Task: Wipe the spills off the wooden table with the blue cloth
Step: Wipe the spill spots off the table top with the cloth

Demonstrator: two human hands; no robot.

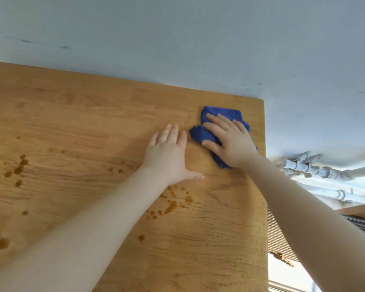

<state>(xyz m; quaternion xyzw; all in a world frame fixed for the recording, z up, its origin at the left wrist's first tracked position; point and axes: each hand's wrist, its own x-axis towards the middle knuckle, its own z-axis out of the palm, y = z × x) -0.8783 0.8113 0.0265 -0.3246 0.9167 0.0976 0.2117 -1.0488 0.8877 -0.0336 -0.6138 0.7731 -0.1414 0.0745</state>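
A crumpled blue cloth lies near the far right corner of the wooden table. My right hand presses flat on the cloth with straight, spread fingers and covers most of it. My left hand rests flat on the bare wood just left of the cloth, fingers straight. Brown spills mark the table: a cluster just below my left wrist, a patch at the left, a drop lower down, and a blot by the left edge.
A pale blue wall rises behind the table's far edge. Right of the table, grey pipes run along the wall, with a ribbed panel lower down. The table's right edge drops off beside my right forearm.
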